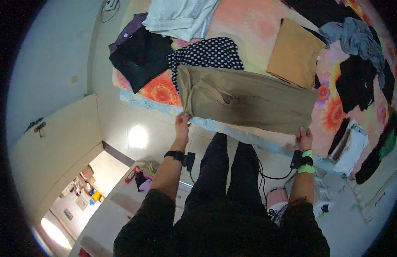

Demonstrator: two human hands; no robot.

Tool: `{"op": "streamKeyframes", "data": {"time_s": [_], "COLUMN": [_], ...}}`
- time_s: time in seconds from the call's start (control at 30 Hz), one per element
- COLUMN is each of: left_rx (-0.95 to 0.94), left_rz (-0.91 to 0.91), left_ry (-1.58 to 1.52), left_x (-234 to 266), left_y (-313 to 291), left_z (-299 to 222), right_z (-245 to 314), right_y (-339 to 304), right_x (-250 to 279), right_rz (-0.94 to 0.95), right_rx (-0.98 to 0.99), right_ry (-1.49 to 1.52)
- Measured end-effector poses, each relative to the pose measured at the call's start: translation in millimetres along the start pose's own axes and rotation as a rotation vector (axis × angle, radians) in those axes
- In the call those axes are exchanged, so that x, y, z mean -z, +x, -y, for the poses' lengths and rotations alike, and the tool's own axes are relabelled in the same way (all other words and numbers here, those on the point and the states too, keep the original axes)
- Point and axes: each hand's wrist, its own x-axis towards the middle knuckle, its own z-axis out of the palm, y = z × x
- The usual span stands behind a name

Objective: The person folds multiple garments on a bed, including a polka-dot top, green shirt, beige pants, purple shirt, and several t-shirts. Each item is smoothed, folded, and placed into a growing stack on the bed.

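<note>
A pair of olive-brown pants (263, 100) lies stretched sideways along the near edge of the bed, folded lengthwise. A drawstring (213, 91) loops loosely near the gathered waist end. My left hand (181, 125) pinches the near corner of that waist end. At the opposite end, on the right, my right hand (305, 138) grips the near corner of the legs. Under the waist end, a black-and-white patterned cloth (211, 53) is partly covered. A folded tan garment (294, 53) sits just beyond the pants.
The bed's floral sheet (250, 21) bears a black folded garment (140, 58) and white clothes (179, 19) at left. Grey clothing (353, 38), a black garment (357, 81) and a white bundle (352, 147) lie at right. A white cabinet (117, 205) stands behind my left arm.
</note>
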Motion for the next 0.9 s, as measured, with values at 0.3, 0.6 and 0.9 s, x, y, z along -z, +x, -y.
{"op": "streamKeyframes", "data": {"time_s": [0.3,0.6,0.9], "left_rx": [0.069,0.14,0.052], "left_rz": [-0.083,0.034,-0.218], "left_ry": [-0.188,-0.247,0.044], "left_x": [3.4,31.5,29.7], "left_y": [6.8,25.4,11.8], "left_z": [-0.1,-7.7,-16.7], "right_z": [12.5,3.7,25.4], "right_y": [-11.8,27.7,-1.7], "right_x": [32.0,36.0,13.4], "right_rz": [-0.017,-0.162,-0.044], "right_rx": [0.161,0.427,0.342], "right_ry": [-0.346,-1.015,-0.701]}}
